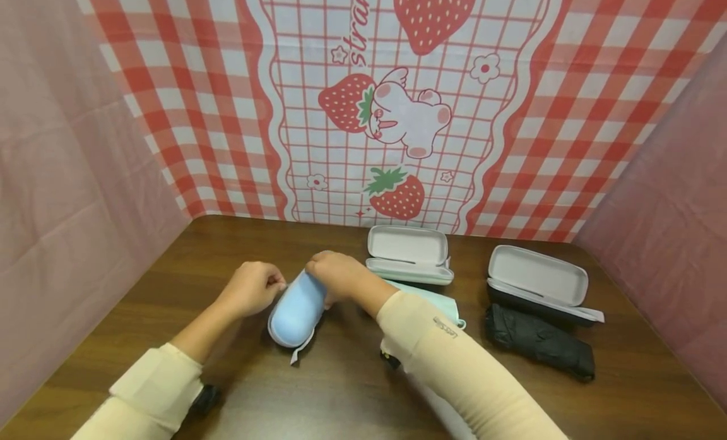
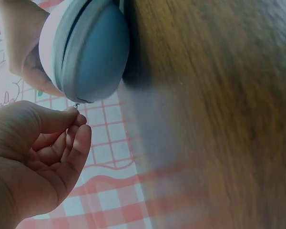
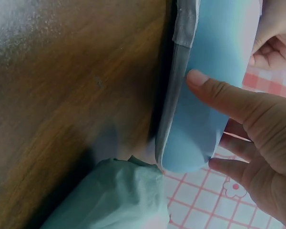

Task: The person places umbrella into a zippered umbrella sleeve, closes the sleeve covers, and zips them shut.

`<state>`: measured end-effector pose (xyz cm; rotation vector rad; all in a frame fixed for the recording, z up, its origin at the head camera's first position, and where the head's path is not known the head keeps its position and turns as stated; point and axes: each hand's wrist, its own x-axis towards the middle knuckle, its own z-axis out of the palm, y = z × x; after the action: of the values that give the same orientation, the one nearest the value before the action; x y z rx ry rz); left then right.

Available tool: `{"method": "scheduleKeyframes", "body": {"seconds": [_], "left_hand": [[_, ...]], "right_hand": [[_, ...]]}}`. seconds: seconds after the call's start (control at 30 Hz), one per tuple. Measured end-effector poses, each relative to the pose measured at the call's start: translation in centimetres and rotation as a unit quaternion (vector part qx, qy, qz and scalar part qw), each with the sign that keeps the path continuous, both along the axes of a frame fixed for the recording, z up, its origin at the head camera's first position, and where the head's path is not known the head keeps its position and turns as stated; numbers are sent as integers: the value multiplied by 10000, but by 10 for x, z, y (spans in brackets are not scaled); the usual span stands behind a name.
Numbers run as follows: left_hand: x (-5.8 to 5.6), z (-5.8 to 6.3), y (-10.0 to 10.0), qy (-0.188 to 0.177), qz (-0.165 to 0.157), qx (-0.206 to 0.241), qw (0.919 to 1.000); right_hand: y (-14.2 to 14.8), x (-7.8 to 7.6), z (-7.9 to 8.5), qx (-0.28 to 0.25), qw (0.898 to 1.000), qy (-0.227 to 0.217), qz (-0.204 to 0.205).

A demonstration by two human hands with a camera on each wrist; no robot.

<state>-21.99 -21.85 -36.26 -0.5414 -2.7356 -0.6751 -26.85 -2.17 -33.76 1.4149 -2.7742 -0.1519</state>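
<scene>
A light blue zip case (image 1: pixel 299 310) lies on the table in front of the person, its rounded end nearest and a fabric tab (image 1: pixel 295 356) hanging at that end. The right hand (image 1: pixel 339 274) grips the far part of the case; in the right wrist view its thumb lies along one face and the fingers reach round the other side. At the case's left side, the left hand (image 2: pixel 43 157) pinches a small metal zipper pull (image 2: pixel 76 105) between thumb and fingertip. A dark slit runs along the grey zip band (image 2: pixel 69 52) in the left wrist view.
A mint case (image 1: pixel 409 273) stands unfolded behind, with a mint folded umbrella (image 1: pixel 440 301) partly under the right forearm. Farther right are an unfolded black case (image 1: pixel 536 304) and a black folded umbrella (image 1: pixel 539 342). A strawberry-print cloth (image 1: pixel 363 175) hangs behind the table.
</scene>
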Motion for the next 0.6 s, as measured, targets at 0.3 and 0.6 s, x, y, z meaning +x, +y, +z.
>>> {"method": "scheduleKeyframes", "body": {"seconds": [0.3, 0.6], "left_hand": [[6, 0, -11, -61, 49, -201, 9998], [7, -2, -29, -147, 182, -315, 9992]], "right_hand": [[5, -5, 2, 142, 9994, -80, -298], [12, -9, 6, 188, 9990, -171, -367]]}}
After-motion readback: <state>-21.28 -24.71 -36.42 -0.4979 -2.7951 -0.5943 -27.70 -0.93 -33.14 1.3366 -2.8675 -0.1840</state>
